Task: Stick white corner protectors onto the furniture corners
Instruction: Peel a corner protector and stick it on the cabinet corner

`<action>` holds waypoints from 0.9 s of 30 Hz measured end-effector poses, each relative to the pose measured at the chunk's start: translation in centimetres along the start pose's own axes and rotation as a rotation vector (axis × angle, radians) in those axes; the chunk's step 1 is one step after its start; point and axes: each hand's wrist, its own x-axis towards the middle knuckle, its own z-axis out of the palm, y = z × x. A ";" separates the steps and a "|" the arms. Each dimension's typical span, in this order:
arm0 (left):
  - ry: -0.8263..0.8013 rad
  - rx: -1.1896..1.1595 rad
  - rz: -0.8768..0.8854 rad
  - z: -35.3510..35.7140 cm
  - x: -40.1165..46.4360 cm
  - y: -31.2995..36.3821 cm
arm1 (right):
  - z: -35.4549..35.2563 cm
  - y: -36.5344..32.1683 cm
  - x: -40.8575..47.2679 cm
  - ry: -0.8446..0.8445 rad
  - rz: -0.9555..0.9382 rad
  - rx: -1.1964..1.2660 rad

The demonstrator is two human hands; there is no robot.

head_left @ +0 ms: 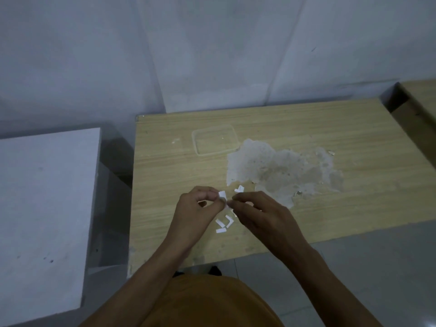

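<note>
Both hands work over the near half of the wooden counter [330, 128], a little left of its middle. The left hand [197, 211] has its fingers [212, 193] pinched together on a small white corner protector [222, 196], holding it just above the surface. The right hand [257, 213] meets it from the other side, its fingers [236, 201] closed at the lower edge of the same piece; how firmly they grip it cannot be told.

More white pieces lie loose on the counter around the hands. One L-shaped protector [239, 189] sits just beyond the right hand, toward the far edge. Another L-shaped one [229, 221] lies between the two wrists, and two short white strips [220, 227] lie just beside it, toward the near edge.

Further back, near the far edge, stands a clear plastic tray [215, 142]. To its right a broad patch of peeled, pale surface [283, 168] spreads across the counter's middle. A grey block [44, 208] stands apart off the counter's left edge.
</note>
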 end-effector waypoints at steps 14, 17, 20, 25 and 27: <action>-0.016 0.305 0.326 0.2 2.1 4.2 | -4.7 0.0 4.4 0.005 0.066 -0.014; -0.031 0.267 0.269 0.3 2.3 4.1 | -4.5 0.2 4.6 -0.011 -0.040 -0.065; -0.058 0.150 0.159 0.2 2.5 3.6 | -3.8 0.8 4.3 -0.006 0.005 0.089; -0.066 0.114 0.081 0.0 2.3 2.3 | -2.5 1.0 3.3 0.047 0.172 0.456; -0.092 0.126 0.037 -0.2 2.2 1.6 | -1.9 0.7 2.7 0.073 0.254 0.537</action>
